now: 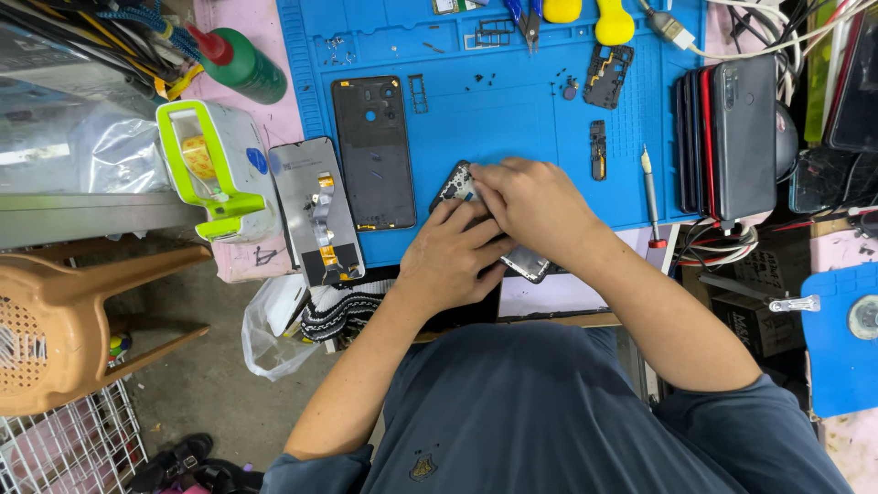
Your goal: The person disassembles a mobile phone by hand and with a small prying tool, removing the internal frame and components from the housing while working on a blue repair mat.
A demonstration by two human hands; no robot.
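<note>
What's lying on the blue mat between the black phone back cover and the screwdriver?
In the head view, the person's two hands sit there, working on a phone frame, between the back cover and the screwdriver.

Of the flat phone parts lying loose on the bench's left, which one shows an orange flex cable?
The screen panel hanging over the blue mat's left edge; the black back cover beside it shows none.

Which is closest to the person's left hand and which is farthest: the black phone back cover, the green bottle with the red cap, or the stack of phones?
Measured from the left hand:
1. Black phone back cover, lying flat on the blue mat, just up and left.
2. Stack of phones, standing far right.
3. Green bottle with the red cap, top left corner, slightly farther.
</note>
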